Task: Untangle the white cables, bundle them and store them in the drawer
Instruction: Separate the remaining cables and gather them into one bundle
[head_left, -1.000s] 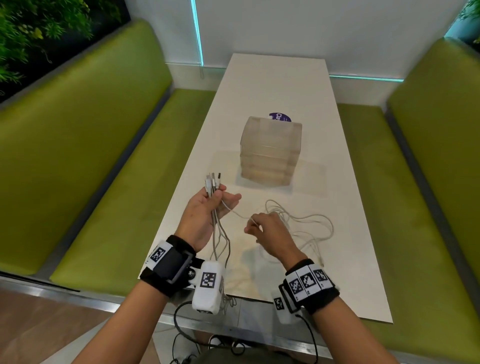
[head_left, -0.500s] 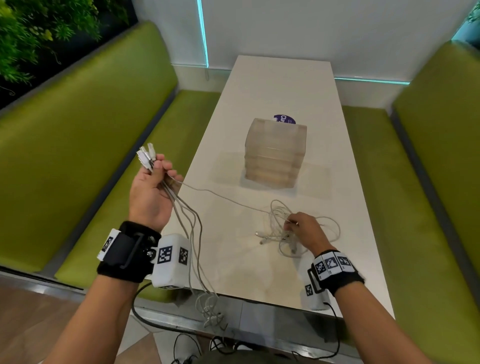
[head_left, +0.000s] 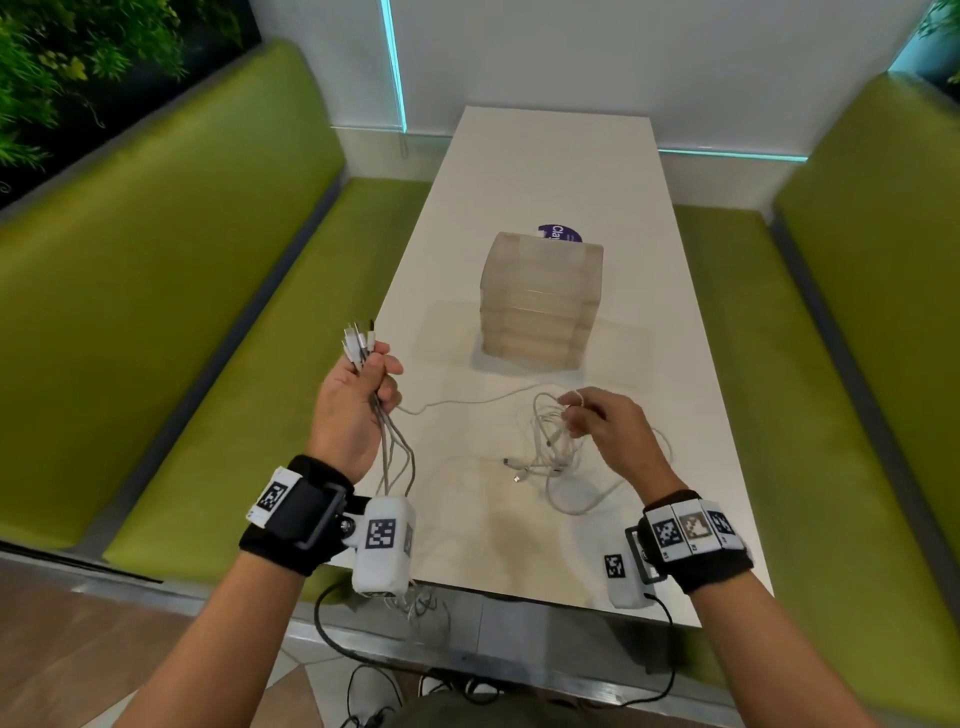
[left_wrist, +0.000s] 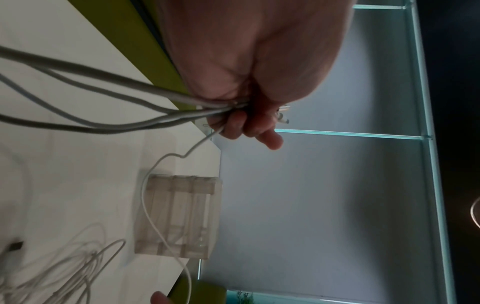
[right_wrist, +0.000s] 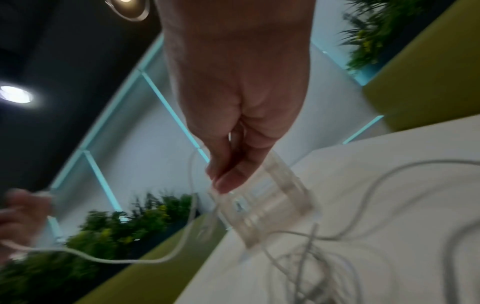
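My left hand (head_left: 353, 410) is clenched around a bundle of cable ends (head_left: 358, 345), held above the tabletop (head_left: 545, 156) edge. My right hand (head_left: 605, 426) pinches one strand of the tangled white cables (head_left: 550, 457) lying on the tabletop. The clear drawer unit (head_left: 540, 301) stands just beyond, closed, with green benches (head_left: 156, 260) on both sides.

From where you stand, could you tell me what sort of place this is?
Probably a booth in a café or office lounge: a long white table between two green padded benches, a plant wall behind the left one, and teal light strips on the white wall.
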